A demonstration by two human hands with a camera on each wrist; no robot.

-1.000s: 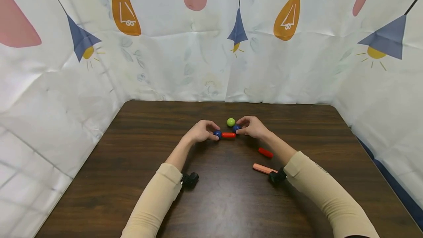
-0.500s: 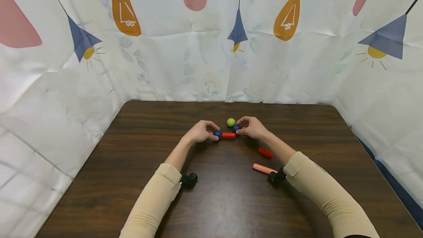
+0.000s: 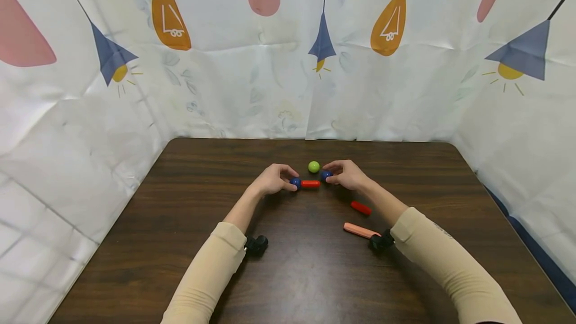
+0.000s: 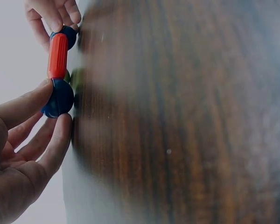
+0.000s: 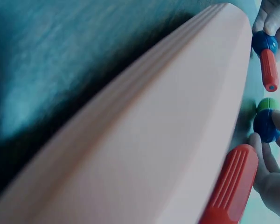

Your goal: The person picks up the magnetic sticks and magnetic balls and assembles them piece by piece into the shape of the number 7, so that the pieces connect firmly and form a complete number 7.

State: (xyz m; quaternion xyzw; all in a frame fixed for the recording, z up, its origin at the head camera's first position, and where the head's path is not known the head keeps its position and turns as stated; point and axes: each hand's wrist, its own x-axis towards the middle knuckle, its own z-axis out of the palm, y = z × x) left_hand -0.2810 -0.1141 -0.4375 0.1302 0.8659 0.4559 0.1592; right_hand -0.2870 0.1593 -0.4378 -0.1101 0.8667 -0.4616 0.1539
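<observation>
My left hand (image 3: 273,179) pinches a blue ball (image 4: 60,99) between thumb and fingers. A short red ridged rod (image 3: 310,184) extends rightward from that ball, and its free end shows in the right wrist view. My right hand (image 3: 347,174) pinches a second blue ball (image 5: 266,126), which stands slightly apart from the rod's end. Just behind, on the table, sits a lime-green ball (image 3: 313,167); in the right wrist view the second blue ball partly covers it.
Near my right forearm, another red rod (image 3: 361,208) lies on the dark wooden table (image 3: 297,274). A longer pink rod (image 3: 358,230) lies closer, its right end hidden by the black wrist camera (image 3: 381,240). A white printed curtain (image 3: 270,89) hangs behind the table.
My right hand has shifted slightly rightward with its blue ball, widening the gap to the red rod's end. The left hand, its blue ball and the rod stay almost still.
</observation>
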